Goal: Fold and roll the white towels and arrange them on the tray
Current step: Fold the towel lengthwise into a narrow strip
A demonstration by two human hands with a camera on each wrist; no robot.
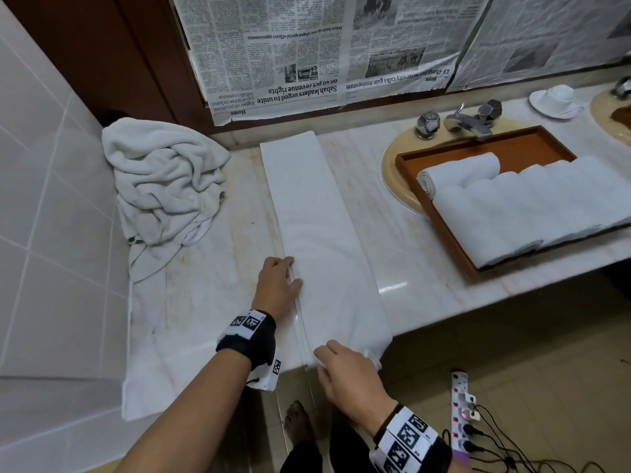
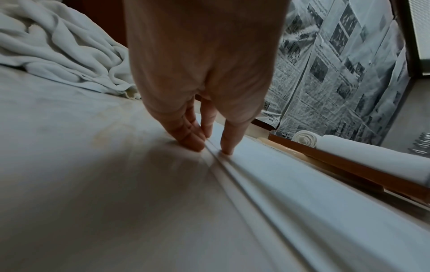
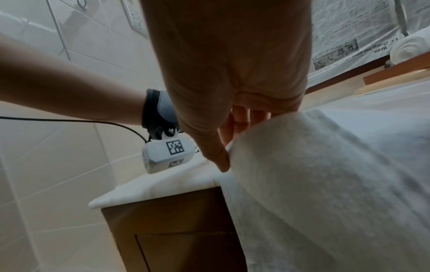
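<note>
Folded towel (image 1: 321, 233) lying as long strip across bench (image 1: 211, 268), near end drooping over front edge. Soft, light, floppy, probably non-slip terry; best taken at near end corners for rolling. Left hand (image 1: 278, 288) flat, fingers (image 2: 193, 139) straight, pressing left edge. Right hand (image 1: 345, 373) pinching near end. Rolled towels (image 1: 532, 206) on tray (image 1: 440, 213) toward right edge. Readable on newspaper (image 1: 307, 63): "Sabah leaders urged to unite".

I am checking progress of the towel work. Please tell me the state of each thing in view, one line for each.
Long towel: folded into a strip, flat on the counter, not yet rolled.
Towel pile: crumpled, unfolded.
Tray: over the sink, holds rolled towels.
Left hand: fingers straight, pressing the strip's edge.
Right hand: pinching the strip's near end.
Tap: no water seen.
</note>
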